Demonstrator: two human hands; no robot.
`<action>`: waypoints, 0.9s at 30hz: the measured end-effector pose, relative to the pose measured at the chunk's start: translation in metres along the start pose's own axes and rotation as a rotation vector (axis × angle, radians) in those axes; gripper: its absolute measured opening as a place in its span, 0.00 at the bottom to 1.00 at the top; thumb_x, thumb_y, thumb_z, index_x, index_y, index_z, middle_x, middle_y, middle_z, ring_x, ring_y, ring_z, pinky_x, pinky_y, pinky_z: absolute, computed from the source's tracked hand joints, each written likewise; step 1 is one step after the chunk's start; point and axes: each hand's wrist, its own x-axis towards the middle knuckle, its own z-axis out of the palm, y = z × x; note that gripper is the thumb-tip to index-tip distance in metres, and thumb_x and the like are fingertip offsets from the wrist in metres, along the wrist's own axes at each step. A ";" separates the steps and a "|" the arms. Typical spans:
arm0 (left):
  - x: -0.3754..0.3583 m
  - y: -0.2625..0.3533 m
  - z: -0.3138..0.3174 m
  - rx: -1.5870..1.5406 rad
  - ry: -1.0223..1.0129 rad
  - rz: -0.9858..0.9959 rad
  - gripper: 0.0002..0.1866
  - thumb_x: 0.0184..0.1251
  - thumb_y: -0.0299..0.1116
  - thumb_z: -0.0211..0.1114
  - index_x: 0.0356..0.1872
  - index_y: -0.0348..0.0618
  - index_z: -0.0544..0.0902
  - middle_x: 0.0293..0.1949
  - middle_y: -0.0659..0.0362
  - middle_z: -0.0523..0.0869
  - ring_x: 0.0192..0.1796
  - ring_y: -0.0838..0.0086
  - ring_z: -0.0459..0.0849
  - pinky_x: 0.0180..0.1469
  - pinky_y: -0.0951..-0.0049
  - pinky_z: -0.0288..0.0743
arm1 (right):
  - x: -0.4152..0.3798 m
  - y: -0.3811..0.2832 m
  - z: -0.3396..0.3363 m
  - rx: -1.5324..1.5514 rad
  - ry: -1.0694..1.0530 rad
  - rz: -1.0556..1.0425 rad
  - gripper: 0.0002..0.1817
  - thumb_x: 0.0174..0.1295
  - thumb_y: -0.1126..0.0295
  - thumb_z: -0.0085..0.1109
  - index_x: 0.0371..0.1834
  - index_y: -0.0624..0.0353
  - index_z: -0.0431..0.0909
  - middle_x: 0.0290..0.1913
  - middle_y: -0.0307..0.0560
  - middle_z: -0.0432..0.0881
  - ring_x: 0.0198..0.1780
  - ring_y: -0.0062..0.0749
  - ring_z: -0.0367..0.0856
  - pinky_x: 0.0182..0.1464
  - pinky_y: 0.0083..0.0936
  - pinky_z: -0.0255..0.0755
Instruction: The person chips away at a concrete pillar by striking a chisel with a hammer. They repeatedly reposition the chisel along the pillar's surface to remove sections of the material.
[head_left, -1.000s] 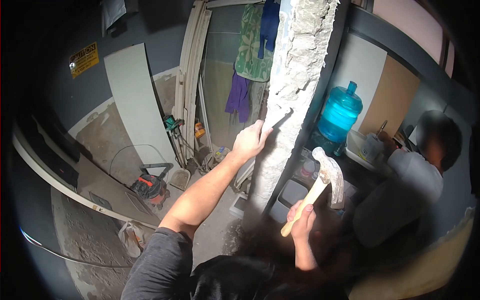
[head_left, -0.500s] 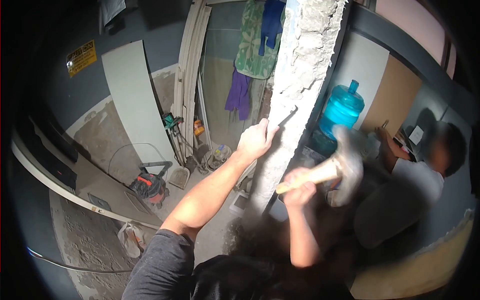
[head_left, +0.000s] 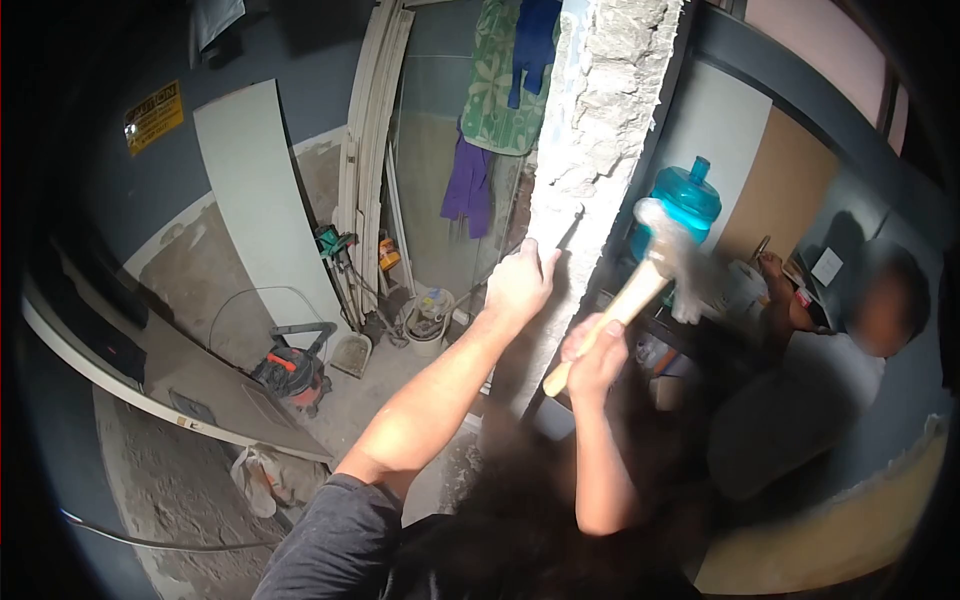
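My left hand (head_left: 520, 288) is closed on a slim dark metal chisel (head_left: 574, 228), most of which the fingers hide. Its visible end lies close against the rough, brightly lit wall edge (head_left: 600, 130), where the surface is chipped and broken. In my right hand (head_left: 597, 360), fingers wrap the wooden handle of a claw hammer (head_left: 637, 292). The hammer is tilted, its head up and to the right, apart from the chisel and smeared by motion.
Another person (head_left: 820, 380) is at the right, near a blue water jug (head_left: 688, 200). A vacuum cleaner (head_left: 290, 372), a dustpan (head_left: 352, 354) and a bucket (head_left: 428, 325) stand on the floor at left. A pale panel (head_left: 258, 190) leans on the wall.
The hammer has swung more upright, its head moving up and left. My left hand keeps the chisel at the wall edge. The view has shifted slightly.
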 end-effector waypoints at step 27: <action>-0.002 0.017 -0.002 -0.057 -0.017 -0.102 0.26 0.75 0.52 0.56 0.45 0.30 0.78 0.32 0.33 0.86 0.38 0.37 0.87 0.43 0.42 0.81 | 0.012 -0.025 -0.010 -0.218 -0.031 0.408 0.29 0.77 0.42 0.42 0.26 0.54 0.65 0.16 0.32 0.63 0.12 0.18 0.62 0.13 0.21 0.57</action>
